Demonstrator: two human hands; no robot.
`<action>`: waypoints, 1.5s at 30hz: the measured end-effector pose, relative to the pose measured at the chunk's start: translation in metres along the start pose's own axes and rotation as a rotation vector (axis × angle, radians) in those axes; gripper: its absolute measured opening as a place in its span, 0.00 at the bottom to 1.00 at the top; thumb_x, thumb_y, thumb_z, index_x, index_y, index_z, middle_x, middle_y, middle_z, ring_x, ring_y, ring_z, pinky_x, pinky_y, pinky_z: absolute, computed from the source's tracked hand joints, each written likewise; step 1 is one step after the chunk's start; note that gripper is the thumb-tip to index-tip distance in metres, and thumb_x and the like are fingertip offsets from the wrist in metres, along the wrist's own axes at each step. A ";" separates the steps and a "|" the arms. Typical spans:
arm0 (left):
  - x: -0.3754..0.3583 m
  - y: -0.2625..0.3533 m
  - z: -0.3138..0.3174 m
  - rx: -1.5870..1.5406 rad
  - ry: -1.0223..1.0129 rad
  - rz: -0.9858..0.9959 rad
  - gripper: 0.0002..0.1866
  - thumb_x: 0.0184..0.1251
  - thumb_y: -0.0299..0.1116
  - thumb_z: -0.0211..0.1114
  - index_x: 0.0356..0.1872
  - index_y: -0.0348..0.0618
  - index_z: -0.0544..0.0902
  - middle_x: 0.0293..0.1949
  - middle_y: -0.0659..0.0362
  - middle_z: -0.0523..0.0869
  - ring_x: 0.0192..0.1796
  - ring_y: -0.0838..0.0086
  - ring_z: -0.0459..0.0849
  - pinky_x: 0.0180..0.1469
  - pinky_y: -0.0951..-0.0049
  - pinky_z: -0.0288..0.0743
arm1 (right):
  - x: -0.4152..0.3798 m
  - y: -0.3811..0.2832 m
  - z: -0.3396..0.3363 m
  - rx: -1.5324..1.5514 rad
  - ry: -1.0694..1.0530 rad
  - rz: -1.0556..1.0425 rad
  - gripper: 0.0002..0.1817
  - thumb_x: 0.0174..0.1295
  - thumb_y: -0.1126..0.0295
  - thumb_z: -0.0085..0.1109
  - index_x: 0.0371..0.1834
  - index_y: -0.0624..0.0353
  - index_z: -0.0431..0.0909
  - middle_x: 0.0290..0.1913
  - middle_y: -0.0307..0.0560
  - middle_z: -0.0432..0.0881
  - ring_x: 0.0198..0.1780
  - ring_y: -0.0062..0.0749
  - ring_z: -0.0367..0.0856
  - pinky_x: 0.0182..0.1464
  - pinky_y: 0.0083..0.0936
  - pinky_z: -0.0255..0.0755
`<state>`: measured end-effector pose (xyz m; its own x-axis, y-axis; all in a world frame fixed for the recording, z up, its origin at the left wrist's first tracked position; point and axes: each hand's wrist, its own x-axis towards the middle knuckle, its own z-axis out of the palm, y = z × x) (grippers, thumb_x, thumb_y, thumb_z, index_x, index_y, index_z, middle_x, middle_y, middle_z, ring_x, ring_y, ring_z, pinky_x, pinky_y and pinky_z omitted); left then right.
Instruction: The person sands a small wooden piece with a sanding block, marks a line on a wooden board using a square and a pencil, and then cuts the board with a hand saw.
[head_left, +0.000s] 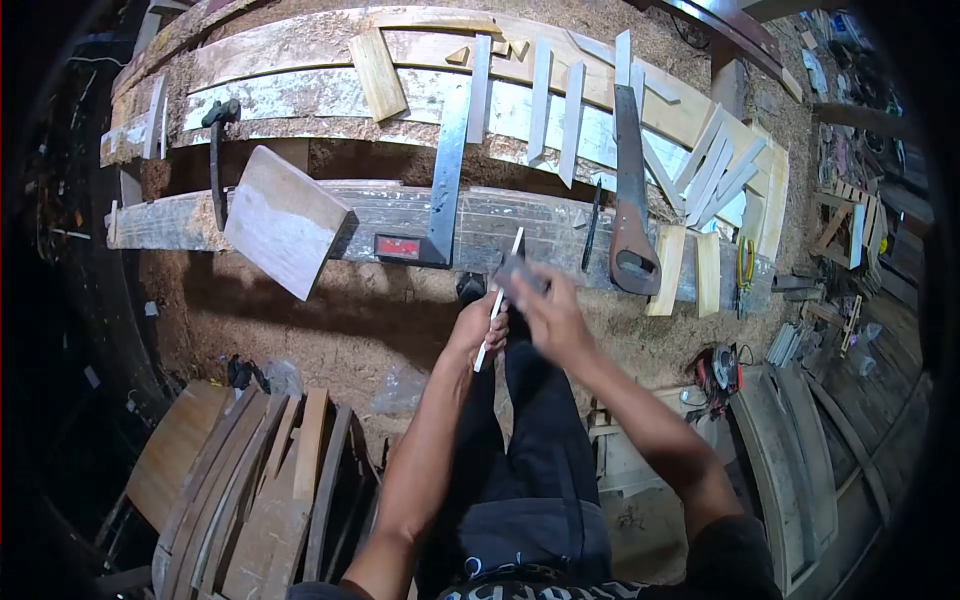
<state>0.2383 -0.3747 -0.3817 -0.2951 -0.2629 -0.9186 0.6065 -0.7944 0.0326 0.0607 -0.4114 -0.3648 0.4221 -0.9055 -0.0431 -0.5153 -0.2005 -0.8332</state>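
My left hand is closed around a thin, pale wooden strip, which points up and away over the near edge of the bench. In my right hand is a dark grey pad that looks like sandpaper, held against the strip; the hand is slightly blurred. Beyond my hands on the bench plank lies a try square with a dark stock. To the right of them rest a handsaw and a dark, thin pencil-like tool.
A wooden block and a hammer are at the left of the bench. Several pale strips lie along the back. Pliers sit at the right. Stacked boards and a red power saw stand on the shaving-covered floor.
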 end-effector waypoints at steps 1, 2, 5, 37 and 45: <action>0.001 -0.001 0.000 -0.078 0.003 -0.025 0.21 0.88 0.50 0.49 0.35 0.47 0.74 0.16 0.69 0.68 0.10 0.86 0.62 0.09 0.83 0.57 | -0.004 -0.019 -0.006 0.040 -0.050 0.014 0.27 0.65 0.79 0.63 0.69 0.51 0.83 0.65 0.67 0.76 0.65 0.61 0.76 0.67 0.49 0.72; 0.001 -0.001 -0.005 -0.119 -0.024 -0.065 0.20 0.88 0.49 0.48 0.35 0.47 0.73 0.16 0.69 0.68 0.10 0.86 0.62 0.09 0.82 0.56 | -0.007 -0.032 -0.012 0.082 -0.099 0.034 0.27 0.64 0.79 0.64 0.69 0.51 0.83 0.65 0.66 0.76 0.65 0.61 0.77 0.67 0.49 0.72; -0.002 0.009 -0.007 -0.286 -0.220 -0.137 0.18 0.89 0.43 0.45 0.35 0.47 0.73 0.16 0.69 0.67 0.08 0.86 0.58 0.07 0.82 0.53 | 0.011 0.020 -0.001 -0.075 -0.087 -0.173 0.25 0.66 0.75 0.64 0.68 0.48 0.83 0.66 0.64 0.76 0.64 0.60 0.76 0.66 0.48 0.73; -0.039 -0.005 -0.016 0.154 -0.081 0.053 0.22 0.90 0.47 0.46 0.66 0.43 0.78 0.25 0.69 0.69 0.20 0.83 0.63 0.21 0.78 0.58 | 0.009 -0.006 0.020 -0.113 -0.067 -0.144 0.26 0.64 0.75 0.65 0.67 0.46 0.84 0.65 0.60 0.77 0.62 0.59 0.76 0.63 0.51 0.71; -0.043 0.001 -0.028 0.069 -0.279 0.020 0.26 0.88 0.53 0.48 0.70 0.46 0.76 0.27 0.70 0.66 0.22 0.84 0.60 0.22 0.80 0.54 | 0.026 0.014 0.025 -0.124 0.096 -0.018 0.24 0.66 0.74 0.64 0.67 0.47 0.85 0.64 0.65 0.76 0.64 0.64 0.75 0.65 0.51 0.71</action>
<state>0.2723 -0.3491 -0.3533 -0.4814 -0.4118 -0.7737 0.5649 -0.8207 0.0852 0.0836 -0.4287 -0.3917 0.3619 -0.9318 0.0286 -0.5992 -0.2560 -0.7585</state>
